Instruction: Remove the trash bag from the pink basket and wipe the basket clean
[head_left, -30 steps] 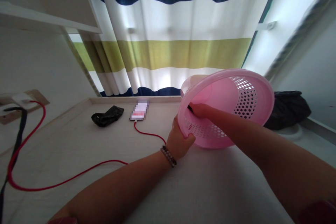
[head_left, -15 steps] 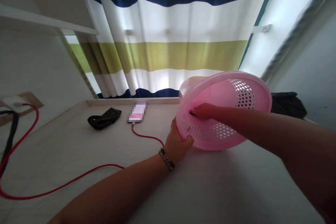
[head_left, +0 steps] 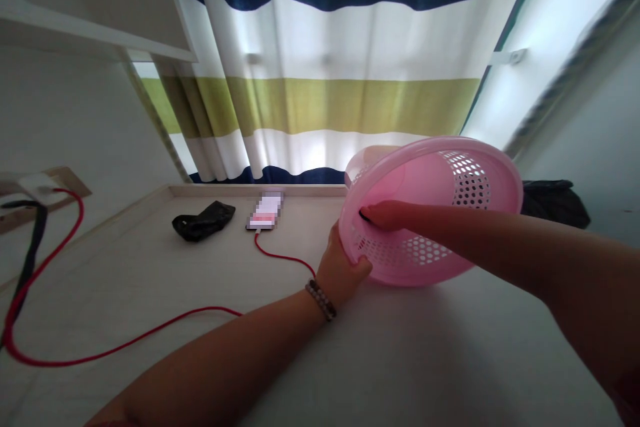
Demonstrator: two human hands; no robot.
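A pink plastic basket [head_left: 435, 275] with round holes in its wall is tilted on its side, its mouth toward me. My left hand [head_left: 344, 273], with a beaded bracelet at the wrist, grips the rim at the lower left. Inside the basket is my right hand [head_left: 383, 215], its fingers closed round a small black thing [head_left: 365, 215] near the inner wall. Most of that black thing is hidden by the hand.
A black crumpled bag [head_left: 204, 221] and a phone [head_left: 266, 211] on a red cable [head_left: 220, 309] lie on the pale surface [head_left: 150, 267]. Another black bag [head_left: 556, 203] is behind the basket at right. A striped curtain [head_left: 340, 103] hangs at the back.
The whole view has shifted slightly, so things appear a little further right. Inside the basket, my right hand has moved slightly left against the wall. My left hand keeps its hold on the rim.
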